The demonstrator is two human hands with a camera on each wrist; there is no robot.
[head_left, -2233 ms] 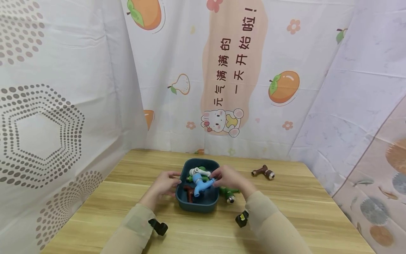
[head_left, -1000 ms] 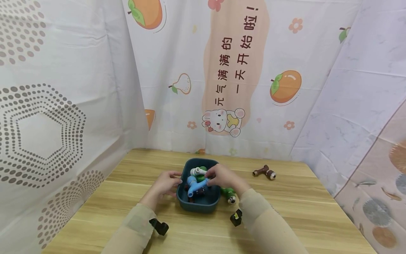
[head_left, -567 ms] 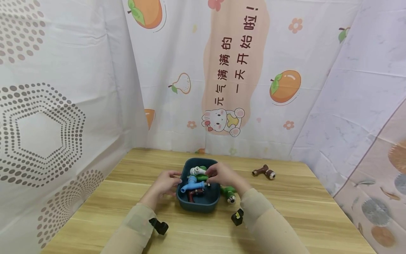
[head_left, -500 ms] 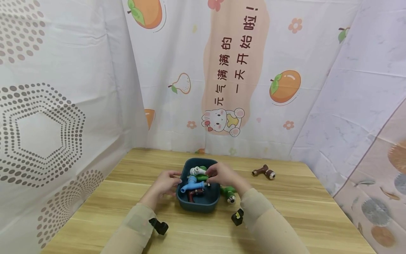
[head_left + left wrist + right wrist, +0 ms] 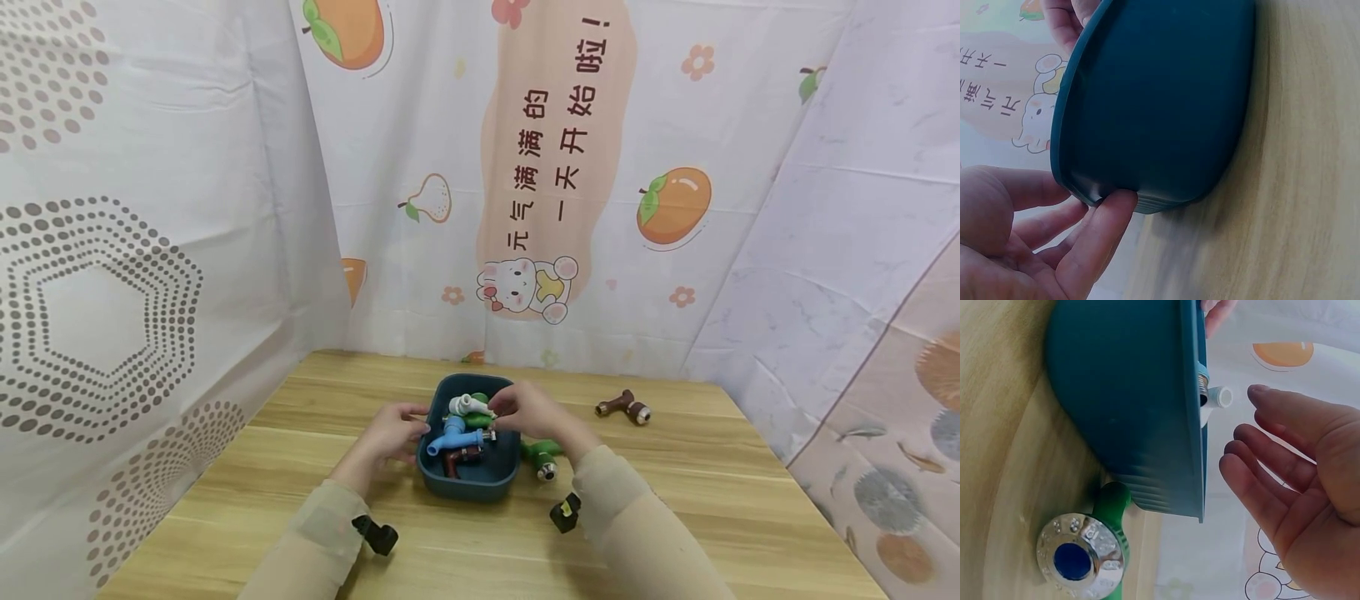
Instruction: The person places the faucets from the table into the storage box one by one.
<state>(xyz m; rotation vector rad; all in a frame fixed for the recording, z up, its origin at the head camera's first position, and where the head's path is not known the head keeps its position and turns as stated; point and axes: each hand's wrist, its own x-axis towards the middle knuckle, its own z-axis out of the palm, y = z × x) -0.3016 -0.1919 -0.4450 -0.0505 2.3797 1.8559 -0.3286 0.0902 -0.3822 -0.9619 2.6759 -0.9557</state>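
Note:
A dark teal plastic bin (image 5: 468, 492) stands on the table with several taps in it. A blue tap (image 5: 459, 437) lies across a dark red tap (image 5: 452, 464); a white tap (image 5: 467, 405) and green tap parts (image 5: 480, 419) lie behind. My left hand (image 5: 393, 433) rests its fingertips along the bin's left side, at the rim, thumb on the outer wall in the left wrist view. Over the right rim is my right hand (image 5: 532, 412), fingers loose and apart, holding nothing; in the right wrist view a gap shows between its fingers (image 5: 1254, 459) and the white tap.
Just right of the bin lies a green tap (image 5: 542, 457) with a silver end. Farther back on the right a brown tap (image 5: 624, 406) lies on the wooden table (image 5: 712, 500). Printed curtains (image 5: 420, 300) hang behind and at both sides.
My right hand has lowered the blue tap into the bin, moving it left, and let go of it. It has drawn back slightly to the right. The left hand stays at the bin.

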